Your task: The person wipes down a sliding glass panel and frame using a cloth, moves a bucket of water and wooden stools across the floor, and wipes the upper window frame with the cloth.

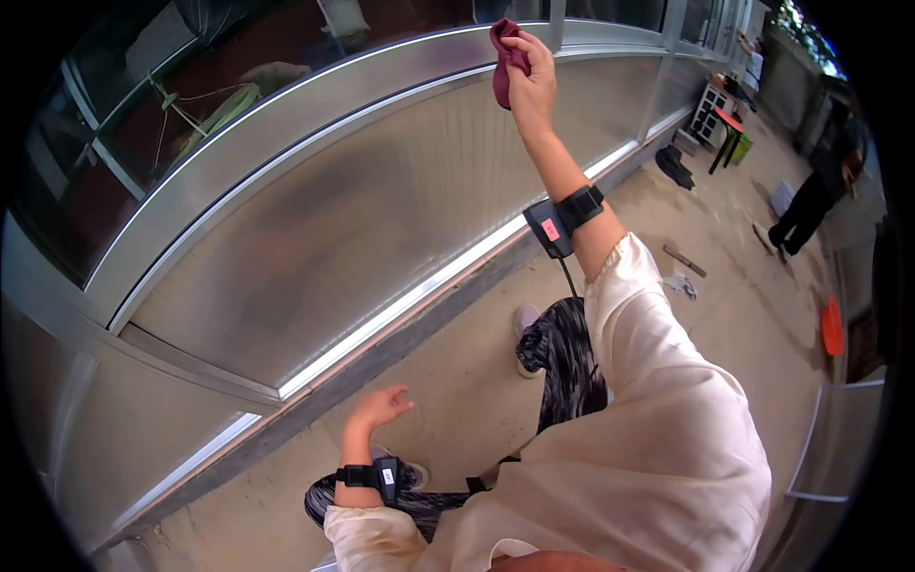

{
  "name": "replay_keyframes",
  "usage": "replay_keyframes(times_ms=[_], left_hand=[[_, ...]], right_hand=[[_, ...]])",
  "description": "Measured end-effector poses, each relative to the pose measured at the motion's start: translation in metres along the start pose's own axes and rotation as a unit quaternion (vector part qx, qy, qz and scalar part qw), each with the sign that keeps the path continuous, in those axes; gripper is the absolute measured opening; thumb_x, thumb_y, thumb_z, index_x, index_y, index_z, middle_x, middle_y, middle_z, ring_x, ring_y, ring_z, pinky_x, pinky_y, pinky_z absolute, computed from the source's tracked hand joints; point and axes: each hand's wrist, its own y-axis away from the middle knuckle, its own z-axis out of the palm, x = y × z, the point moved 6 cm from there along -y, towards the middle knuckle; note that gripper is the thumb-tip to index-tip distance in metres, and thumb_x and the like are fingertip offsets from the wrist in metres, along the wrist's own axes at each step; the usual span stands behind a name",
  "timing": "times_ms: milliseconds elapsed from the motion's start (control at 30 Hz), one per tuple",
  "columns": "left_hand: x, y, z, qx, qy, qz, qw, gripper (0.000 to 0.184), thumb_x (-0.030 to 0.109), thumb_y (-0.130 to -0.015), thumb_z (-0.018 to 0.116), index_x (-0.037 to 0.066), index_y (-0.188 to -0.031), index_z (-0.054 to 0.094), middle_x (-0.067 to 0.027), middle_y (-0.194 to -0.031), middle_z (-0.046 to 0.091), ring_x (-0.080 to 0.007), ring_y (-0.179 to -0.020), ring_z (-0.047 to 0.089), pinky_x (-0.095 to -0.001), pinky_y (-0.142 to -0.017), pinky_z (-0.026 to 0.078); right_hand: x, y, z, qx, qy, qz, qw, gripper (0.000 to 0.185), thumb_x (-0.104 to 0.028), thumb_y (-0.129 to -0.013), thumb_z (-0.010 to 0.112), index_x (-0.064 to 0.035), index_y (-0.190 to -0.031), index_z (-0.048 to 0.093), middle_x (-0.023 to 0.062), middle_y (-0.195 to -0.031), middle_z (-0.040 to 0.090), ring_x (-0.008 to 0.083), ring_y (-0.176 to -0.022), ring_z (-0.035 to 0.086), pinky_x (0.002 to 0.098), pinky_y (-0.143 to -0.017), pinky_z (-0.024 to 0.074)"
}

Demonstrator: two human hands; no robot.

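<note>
My right hand (532, 84) is raised at the top centre, its fingers wrapped round a dark red cloth (503, 81). The cloth lies against or just in front of the metal frame (429, 65) below the window glass; contact cannot be made out. Below that frame is a large smooth panel (353, 210). My left hand (383, 406) hangs low, over my knee and near the base of the wall, with its fingers apart and nothing in it. Each forearm wears a black strapped device.
A red-topped stool (729, 121) and a shelf unit (707, 112) stand by the wall's far end. Another person in dark trousers (805, 210) is at the right. On the floor lie a black item (675, 167), a stick (684, 260) and an orange object (832, 326).
</note>
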Motion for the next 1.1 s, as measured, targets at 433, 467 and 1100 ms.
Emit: replay_keyframes(times_ms=[433, 467, 1100], left_hand=[[0.004, -0.003, -0.004, 0.023, -0.083, -0.005, 0.996, 0.05, 0.043, -0.079, 0.06, 0.014, -0.12, 0.056, -0.0124, -0.108, 0.062, -0.0307, -0.101, 0.058, -0.0391, -0.084, 0.046], [0.003, -0.003, -0.001, 0.009, -0.101, -0.01, 0.995, 0.051, 0.042, -0.08, 0.059, 0.015, -0.123, 0.054, -0.0128, -0.116, 0.059, -0.0317, -0.107, 0.055, -0.0409, -0.088, 0.044], [0.0, 0.005, -0.022, 0.116, -0.121, -0.057, 0.984, 0.034, 0.03, -0.077, 0.063, 0.004, -0.097, 0.065, -0.0168, -0.106, 0.062, -0.0342, -0.099, 0.059, -0.0453, -0.085, 0.046]], right_hand=[[-0.14, 0.12, 0.139, -0.173, -0.003, -0.15, 0.973, 0.027, 0.005, -0.065, 0.059, -0.0118, -0.086, 0.061, 0.0007, -0.094, 0.058, 0.0252, -0.095, 0.051, 0.036, -0.084, 0.0427], [-0.156, 0.126, 0.149, -0.202, -0.018, -0.18, 0.963, 0.03, 0.004, -0.064, 0.059, -0.0126, -0.089, 0.061, 0.0002, -0.096, 0.058, 0.0241, -0.095, 0.052, 0.0353, -0.083, 0.0436], [-0.383, 0.249, 0.301, -0.322, -0.165, -0.338, 0.869, 0.037, -0.01, -0.073, 0.06, -0.0116, -0.11, 0.055, 0.0004, -0.115, 0.051, 0.0196, -0.105, 0.045, 0.0337, -0.084, 0.04]])
